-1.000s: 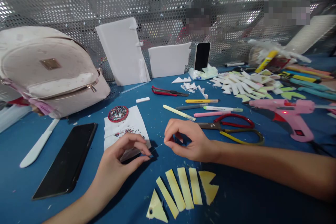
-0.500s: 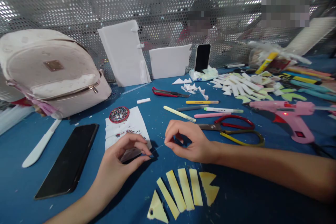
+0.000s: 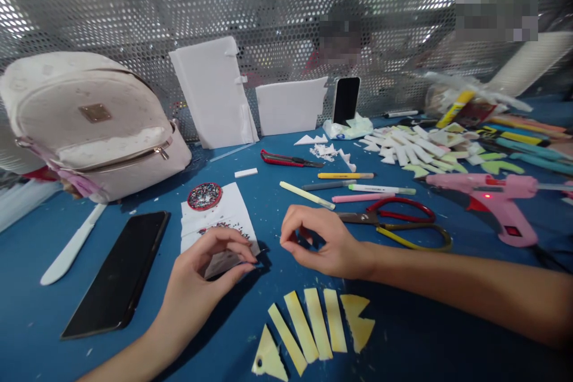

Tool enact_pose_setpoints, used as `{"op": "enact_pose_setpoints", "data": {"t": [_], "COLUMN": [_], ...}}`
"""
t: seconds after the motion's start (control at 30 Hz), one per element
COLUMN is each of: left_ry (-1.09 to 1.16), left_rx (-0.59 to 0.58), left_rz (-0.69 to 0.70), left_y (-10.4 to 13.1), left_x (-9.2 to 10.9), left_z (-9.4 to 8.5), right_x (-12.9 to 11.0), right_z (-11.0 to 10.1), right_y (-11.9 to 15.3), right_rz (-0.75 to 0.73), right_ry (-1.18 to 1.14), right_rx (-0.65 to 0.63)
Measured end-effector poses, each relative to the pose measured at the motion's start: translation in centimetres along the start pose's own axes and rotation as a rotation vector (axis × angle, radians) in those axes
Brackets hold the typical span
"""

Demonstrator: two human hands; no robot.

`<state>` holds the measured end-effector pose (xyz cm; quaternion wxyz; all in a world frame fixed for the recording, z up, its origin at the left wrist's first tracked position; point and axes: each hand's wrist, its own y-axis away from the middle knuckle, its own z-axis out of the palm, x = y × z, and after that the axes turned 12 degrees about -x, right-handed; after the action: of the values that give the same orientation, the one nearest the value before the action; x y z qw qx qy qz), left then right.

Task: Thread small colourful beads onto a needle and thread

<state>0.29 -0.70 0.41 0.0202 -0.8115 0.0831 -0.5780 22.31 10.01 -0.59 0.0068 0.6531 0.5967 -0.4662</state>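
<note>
My left hand (image 3: 219,268) hovers over the lower edge of a white paper sheet (image 3: 239,206), thumb and fingertips drawn together. A short, thin strand seems to stick out at its fingertips, too fine to name. To the right, my right hand (image 3: 320,242) is closed in a pinch, and whatever it may hold is hidden. On the paper lie small dark and red specks and a round red-rimmed dish (image 3: 205,196) of glittery bits. Below the hands, yellow foam strips (image 3: 317,325) lie between a triangular head piece (image 3: 268,355) with a hole and a notched tail piece (image 3: 357,322), forming a fish shape.
Scissors (image 3: 400,224) and a pink glue gun (image 3: 501,200) with a lit red light lie right. Markers (image 3: 362,197), a red cutter (image 3: 289,159) and foam scraps (image 3: 421,146) are behind. A phone (image 3: 116,277), white knife (image 3: 74,248) and backpack (image 3: 94,131) stand left.
The fine thread that stretched between my two hands no longer shows. Both hands stay in nearly the same place, and the view has shifted slightly.
</note>
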Motion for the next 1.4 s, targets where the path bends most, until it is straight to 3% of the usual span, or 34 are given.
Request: {"op": "enact_pose_setpoints", "data": {"t": [0.27, 0.87, 1.4], "left_ry": [-0.031, 0.043, -0.137], "left_rx": [0.087, 0.067, 0.090], "left_rz": [0.019, 0.013, 0.068], "left_y": [0.39, 0.11, 0.29], "left_x": [-0.12, -0.45, -0.38], "left_z": [-0.16, -0.51, -0.44], "right_x": [0.00, -0.23, -0.31], "right_z": [-0.09, -0.19, -0.25], "right_y": [-0.14, -0.25, -0.36], "right_rz": [0.029, 0.037, 0.120], "right_ry": [0.029, 0.074, 0.143], "right_rx": [-0.014, -0.068, -0.046]}}
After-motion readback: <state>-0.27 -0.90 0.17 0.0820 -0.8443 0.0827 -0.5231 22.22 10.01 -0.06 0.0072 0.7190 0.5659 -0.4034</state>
